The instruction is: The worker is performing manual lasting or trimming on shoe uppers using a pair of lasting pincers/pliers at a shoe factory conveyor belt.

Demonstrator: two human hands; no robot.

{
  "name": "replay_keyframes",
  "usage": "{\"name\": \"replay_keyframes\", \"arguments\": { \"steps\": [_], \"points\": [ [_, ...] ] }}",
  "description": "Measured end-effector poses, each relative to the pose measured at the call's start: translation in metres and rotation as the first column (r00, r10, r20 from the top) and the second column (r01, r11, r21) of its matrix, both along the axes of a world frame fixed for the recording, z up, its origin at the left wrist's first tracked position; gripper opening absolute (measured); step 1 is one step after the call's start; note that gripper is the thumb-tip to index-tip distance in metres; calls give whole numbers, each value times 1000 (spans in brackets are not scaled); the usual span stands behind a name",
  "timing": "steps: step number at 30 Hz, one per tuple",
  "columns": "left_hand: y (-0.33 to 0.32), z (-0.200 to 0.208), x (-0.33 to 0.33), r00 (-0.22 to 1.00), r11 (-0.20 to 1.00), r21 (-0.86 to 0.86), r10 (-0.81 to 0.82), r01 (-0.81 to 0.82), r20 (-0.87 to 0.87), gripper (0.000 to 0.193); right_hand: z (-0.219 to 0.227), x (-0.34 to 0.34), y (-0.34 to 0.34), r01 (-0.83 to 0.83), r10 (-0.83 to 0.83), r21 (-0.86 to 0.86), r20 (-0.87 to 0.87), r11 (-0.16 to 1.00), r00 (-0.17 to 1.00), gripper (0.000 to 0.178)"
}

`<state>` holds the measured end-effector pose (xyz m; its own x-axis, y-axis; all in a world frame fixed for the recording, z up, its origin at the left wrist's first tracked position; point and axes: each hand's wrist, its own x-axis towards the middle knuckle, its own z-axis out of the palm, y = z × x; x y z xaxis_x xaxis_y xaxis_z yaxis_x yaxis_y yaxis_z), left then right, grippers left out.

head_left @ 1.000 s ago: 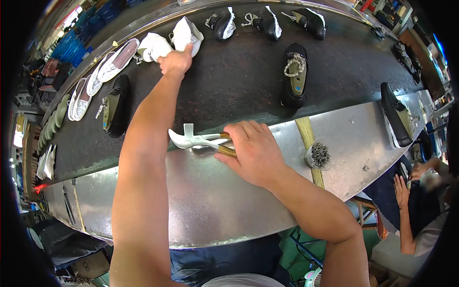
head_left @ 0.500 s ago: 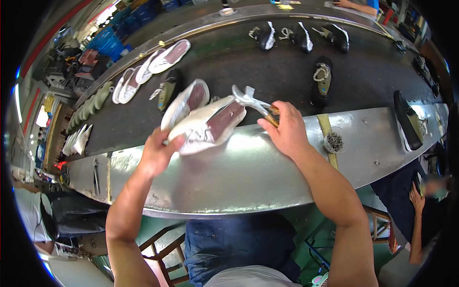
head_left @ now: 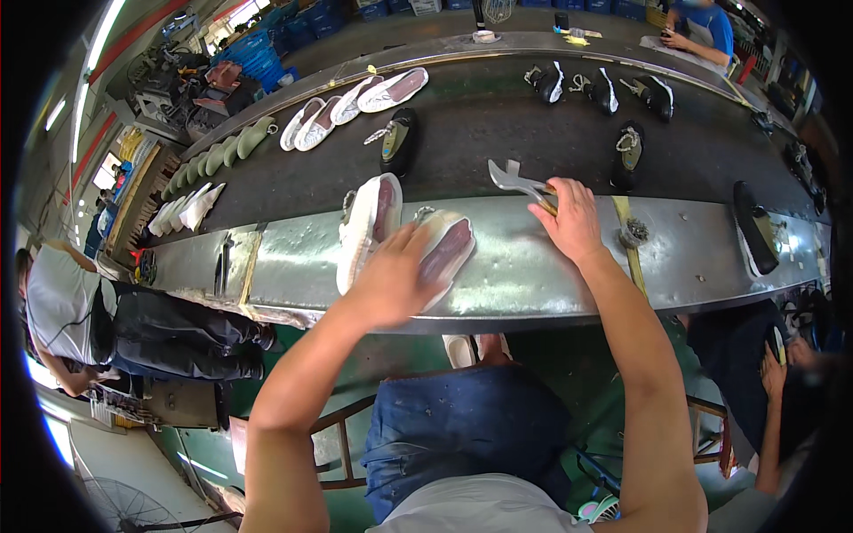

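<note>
My left hand [head_left: 391,277], blurred by motion, lies over the near part of a white shoe [head_left: 451,251] with a reddish-brown insole. Whether its fingers grip the shoe I cannot tell. Beside it, to the left, another white shoe [head_left: 360,233] rests on the metal front strip. To the right, my right hand [head_left: 571,222] is closed around the handles of a pair of pincers [head_left: 517,180]. The steel jaws point left, above the dark bench, apart from the shoes.
White shoes [head_left: 355,99] line the back left of the bench [head_left: 498,133], near green shoe-shaped pieces [head_left: 213,158]. Black shoes [head_left: 628,153] stand at the right. A cup of small metal bits [head_left: 633,233] sits by a yellow strip. Other people work nearby.
The white shoe held up in my left hand has come down beside the other white shoe on the metal strip. My right hand still holds the pincers. The whole view has shifted.
</note>
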<state>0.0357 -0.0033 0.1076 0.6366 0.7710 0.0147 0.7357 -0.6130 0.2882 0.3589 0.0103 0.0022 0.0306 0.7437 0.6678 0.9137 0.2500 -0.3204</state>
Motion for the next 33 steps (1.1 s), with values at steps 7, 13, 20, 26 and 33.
{"name": "replay_keyframes", "arguments": {
  "steps": [7, 13, 20, 26, 33],
  "points": [
    [59, -8, 33, 993, 944, -309, 106, -116, -50, 76, -11, -66, -211, -197, 95, -201, -426, 960, 899, 50],
    [-67, -29, -9, 739, 891, -428, 188, 148, 647, 71, -18, -87, -326, -375, -134, -538, -687, 755, 714, 36],
    [-237, -156, -37, 337, 678, -628, 531, 381, 778, 78, -23, -138, -319, -509, -6, -507, -713, 696, 701, 41],
    [-262, -205, -65, 557, 715, -645, 430, 271, 710, 74, -27, -174, -293, -613, 254, -430, -640, 663, 725, 47],
    [-248, -223, -71, 679, 841, -520, 294, 150, 672, 58, -32, -177, -271, -647, 656, -399, -135, 650, 742, 48]
  ]
}}
